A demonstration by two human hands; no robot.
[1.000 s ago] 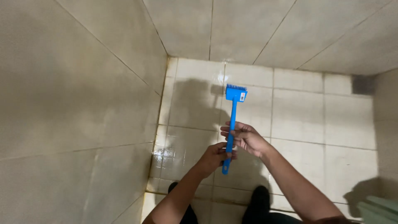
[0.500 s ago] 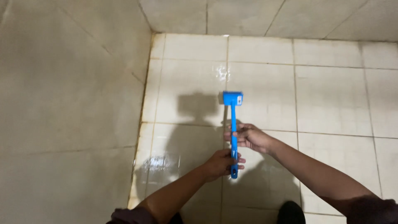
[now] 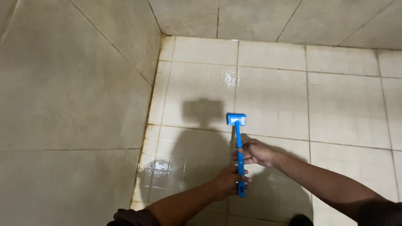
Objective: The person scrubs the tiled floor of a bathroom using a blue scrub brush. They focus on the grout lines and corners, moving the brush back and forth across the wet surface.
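A blue long-handled scrub brush is held over a wet tiled floor, its rectangular head pointing away from me and near the floor. My left hand grips the lower end of the handle. My right hand wraps the handle a little higher up. Both forearms reach in from the bottom of the view. The brush and my arms cast a dark shadow on the tiles to the left.
Beige tiled floor shines with water, with a wet patch by the left wall. Tiled walls rise on the left and at the back, meeting in a corner. My shoe tip shows at the bottom.
The brush head has dropped lower and closer to the floor. The view has tilted down and shifted, so more of the floor and the back corner shows. Both hands keep their grip.
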